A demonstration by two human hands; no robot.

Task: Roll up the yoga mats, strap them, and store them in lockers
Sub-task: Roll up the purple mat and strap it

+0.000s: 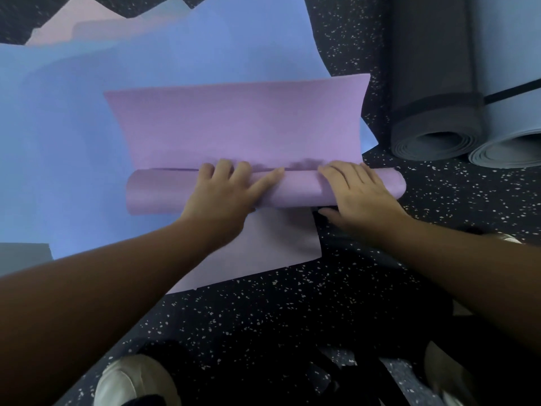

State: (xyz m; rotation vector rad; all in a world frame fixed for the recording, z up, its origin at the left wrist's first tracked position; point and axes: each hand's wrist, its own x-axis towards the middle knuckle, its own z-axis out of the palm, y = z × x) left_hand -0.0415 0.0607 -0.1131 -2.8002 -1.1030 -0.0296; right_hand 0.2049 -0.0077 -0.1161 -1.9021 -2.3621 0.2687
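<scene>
Left hand (227, 190) and right hand (355, 191), fingers extended, both press on half-rolled purple mat (234, 124) lying over blue mats (87, 142) on floor (263, 303)

Purple mat (234, 124), plain, no pattern, w/ lighter lilac underside where it lies flat near the body. Blue mats (181, 54) beneath, plain periwinkle. Pink mat (73, 24) far back. Floor (292, 303) black w/ white speckles. Rolled mats at right: dark grey roll (433, 106), black strap; pale blue-grey roll (512, 112), black strap. Shoe (131, 382) off-white.
</scene>
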